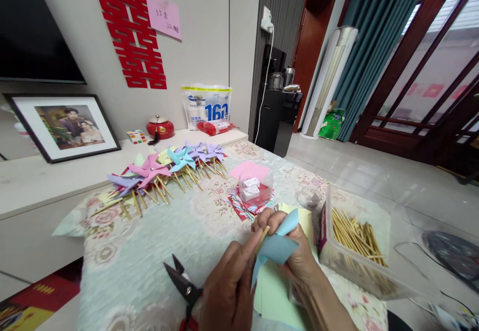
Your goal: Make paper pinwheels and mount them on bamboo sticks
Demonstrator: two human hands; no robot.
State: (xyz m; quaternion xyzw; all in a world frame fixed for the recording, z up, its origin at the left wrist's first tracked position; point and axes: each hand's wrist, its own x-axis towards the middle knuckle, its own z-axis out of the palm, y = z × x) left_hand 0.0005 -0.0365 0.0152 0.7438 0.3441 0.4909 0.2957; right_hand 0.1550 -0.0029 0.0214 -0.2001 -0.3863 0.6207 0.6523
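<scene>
At lower centre, the right hand point(304, 253) has its fingers clamped on the blue paper pinwheel point(279, 249), the left hand point(229, 283) its fingers closed on the wooden stick point(262, 237) beside it — excess pressure or a skewed stick could crease or tear the paper.

Light-blue paper point(279, 248) (floral tablecloth point(168, 231)).

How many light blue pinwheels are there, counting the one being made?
2: a finished pinwheel on the table, and the blue paper one in the right hand. More may be hidden.
</scene>
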